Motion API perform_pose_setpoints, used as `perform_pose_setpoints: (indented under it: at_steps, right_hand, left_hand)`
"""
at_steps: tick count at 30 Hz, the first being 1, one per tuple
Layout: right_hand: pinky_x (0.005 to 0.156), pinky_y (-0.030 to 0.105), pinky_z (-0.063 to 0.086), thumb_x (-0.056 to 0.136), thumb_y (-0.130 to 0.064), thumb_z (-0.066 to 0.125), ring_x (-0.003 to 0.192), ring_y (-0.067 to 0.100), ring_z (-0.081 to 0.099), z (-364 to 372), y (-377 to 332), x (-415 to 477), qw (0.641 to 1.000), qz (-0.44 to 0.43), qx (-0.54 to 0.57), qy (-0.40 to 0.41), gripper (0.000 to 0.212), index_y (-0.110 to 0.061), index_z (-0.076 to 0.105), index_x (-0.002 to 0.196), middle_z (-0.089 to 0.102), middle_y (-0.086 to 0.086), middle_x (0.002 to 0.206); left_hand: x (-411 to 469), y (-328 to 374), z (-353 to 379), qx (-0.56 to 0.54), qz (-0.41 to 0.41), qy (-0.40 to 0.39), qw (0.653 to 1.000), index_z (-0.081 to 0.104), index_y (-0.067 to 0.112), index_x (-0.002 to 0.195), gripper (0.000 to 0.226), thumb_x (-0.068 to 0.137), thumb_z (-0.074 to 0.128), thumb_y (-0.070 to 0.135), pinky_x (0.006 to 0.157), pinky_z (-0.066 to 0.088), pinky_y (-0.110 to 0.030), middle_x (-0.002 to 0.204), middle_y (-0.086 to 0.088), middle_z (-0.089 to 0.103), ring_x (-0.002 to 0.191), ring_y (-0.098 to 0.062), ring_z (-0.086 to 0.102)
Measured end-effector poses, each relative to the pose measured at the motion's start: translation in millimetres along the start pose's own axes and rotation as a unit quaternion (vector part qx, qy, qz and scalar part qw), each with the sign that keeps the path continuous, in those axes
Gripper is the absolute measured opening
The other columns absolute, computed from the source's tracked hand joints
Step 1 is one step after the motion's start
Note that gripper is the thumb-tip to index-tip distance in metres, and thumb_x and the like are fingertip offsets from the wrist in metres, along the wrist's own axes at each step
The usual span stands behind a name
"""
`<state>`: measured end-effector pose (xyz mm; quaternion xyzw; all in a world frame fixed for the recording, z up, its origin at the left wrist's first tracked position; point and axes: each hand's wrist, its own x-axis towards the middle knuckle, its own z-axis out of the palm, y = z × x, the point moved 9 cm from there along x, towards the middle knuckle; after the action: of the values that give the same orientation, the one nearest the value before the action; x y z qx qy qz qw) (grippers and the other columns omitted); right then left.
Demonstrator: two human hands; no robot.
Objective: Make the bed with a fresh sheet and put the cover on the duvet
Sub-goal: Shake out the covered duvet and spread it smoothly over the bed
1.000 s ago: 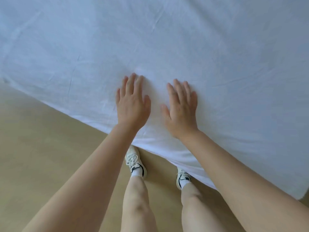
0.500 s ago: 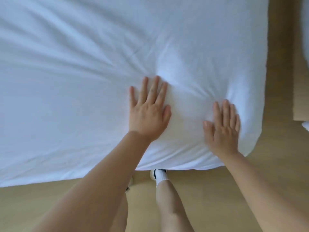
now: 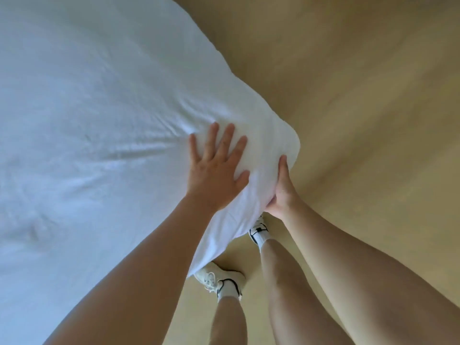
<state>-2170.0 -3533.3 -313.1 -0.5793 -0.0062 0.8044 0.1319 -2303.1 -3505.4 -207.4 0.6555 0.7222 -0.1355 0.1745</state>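
On my feed the left hand (image 3: pixel 216 170) lies flat on top of the white sheet (image 3: pixel 99 108), arm stretched out straight, its fingers (image 3: pixel 225 138) straight and fanned apart, pressing the cloth and holding nothing. The right hand (image 3: pixel 282 192) sits against the side of the bed corner (image 3: pixel 278 138), thumb pointing up along the rounded edge, the other fingers curled in under the hanging fabric and gripping it. The sheet covers the whole bed; it looks like soft, matte cotton, with shallow creases radiating from the left fingertips, and it drapes loosely below the corner. The floor (image 3: pixel 348 95) is smooth and tan. White shoes (image 3: pixel 214 277) stand just beside the bed.
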Motion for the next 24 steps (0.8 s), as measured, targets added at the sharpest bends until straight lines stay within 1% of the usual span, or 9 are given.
perform_pose_setpoints:
  at_steps: [4,8,13,14,17,19,21,22,24]
  right_hand:
    - [0.09,0.038,0.053,0.091,-0.058,0.047,0.103,0.023,0.066,3.6,-1.9,4.7,0.995,-0.046,0.061,0.071,0.059,-0.011,0.058,0.124,0.068,0.01,0.116]
    - [0.065,0.03,0.058,0.086,-0.035,0.068,0.08,0.018,0.071,-62.4,-7.5,1.8,0.973,-0.109,0.111,0.173,0.029,-0.009,0.068,0.099,0.074,0.002,0.088]
    - [0.08,0.035,0.054,0.09,-0.037,0.062,0.086,0.021,0.064,-64.7,17.2,28.0,0.972,-0.051,0.101,0.207,0.034,-0.007,0.061,0.107,0.064,0.004,0.097]
    - [0.079,0.032,0.054,0.091,-0.041,0.059,0.086,0.02,0.062,-54.1,16.5,35.3,0.972,-0.047,0.1,0.206,0.035,-0.01,0.06,0.108,0.062,0.003,0.096]
    - [0.058,0.018,0.053,0.092,-0.048,0.054,0.076,0.009,0.063,-46.6,21.8,41.3,0.963,-0.078,0.135,0.22,0.031,-0.019,0.061,0.098,0.064,-0.006,0.087]
    - [0.068,0.021,0.055,0.093,-0.047,0.051,0.084,0.009,0.067,-51.7,38.0,31.7,0.962,-0.089,0.146,0.211,0.033,-0.018,0.064,0.102,0.069,-0.001,0.098]
    - [0.088,0.037,0.053,0.093,-0.043,0.052,0.098,0.022,0.066,-59.3,49.6,17.3,0.962,-0.103,0.089,0.237,0.042,-0.006,0.065,0.107,0.068,0.013,0.11]
    - [0.091,0.042,0.051,0.092,-0.042,0.054,0.102,0.027,0.064,-63.3,53.1,11.0,0.96,-0.108,0.068,0.251,0.046,0.0,0.064,0.107,0.065,0.019,0.113]
    - [0.087,0.04,0.053,0.091,-0.041,0.057,0.094,0.023,0.067,-68.3,55.3,4.6,0.958,-0.117,0.065,0.253,0.04,-0.002,0.066,0.097,0.067,0.017,0.108]
  left_hand:
    - [4.3,5.6,-4.2,0.034,0.034,0.027,0.998,0.034,0.022,0.146,0.066,0.088,0.028,0.054,0.109,-0.001,-0.06,0.154,-0.008,0.028,0.142,-0.038,0.019]
    - [1.8,12.1,-6.1,0.069,0.058,0.099,0.991,0.05,0.018,0.136,0.06,0.087,0.037,0.048,0.104,0.015,-0.065,0.143,-0.012,0.046,0.133,-0.042,0.036]
    - [-0.5,17.1,-0.9,0.1,0.087,0.127,0.983,0.057,0.017,0.13,0.056,0.084,0.041,0.044,0.101,0.014,-0.065,0.137,-0.014,0.052,0.128,-0.043,0.041]
    - [0.4,17.0,-1.2,0.102,0.087,0.128,0.983,0.057,0.015,0.129,0.057,0.083,0.042,0.044,0.1,0.014,-0.066,0.136,-0.015,0.052,0.127,-0.045,0.042]
    - [2.3,16.2,-3.2,0.1,0.082,0.134,0.982,0.057,0.013,0.129,0.058,0.081,0.045,0.042,0.101,0.017,-0.066,0.136,-0.016,0.052,0.128,-0.046,0.041]
    - [1.0,15.6,-3.6,0.091,0.078,0.132,0.984,0.057,0.013,0.13,0.058,0.08,0.048,0.041,0.102,0.017,-0.067,0.137,-0.017,0.05,0.129,-0.046,0.039]
    - [1.1,15.2,-2.9,0.084,0.077,0.127,0.985,0.055,0.013,0.131,0.059,0.08,0.048,0.041,0.103,0.016,-0.067,0.139,-0.017,0.048,0.131,-0.046,0.037]
    - [1.8,14.8,-2.0,0.079,0.074,0.122,0.987,0.054,0.013,0.132,0.06,0.08,0.048,0.041,0.104,0.014,-0.067,0.14,-0.017,0.047,0.132,-0.046,0.036]
    - [1.9,13.7,-0.8,0.071,0.067,0.115,0.989,0.052,0.013,0.134,0.062,0.08,0.047,0.042,0.104,0.012,-0.067,0.141,-0.018,0.045,0.133,-0.046,0.033]
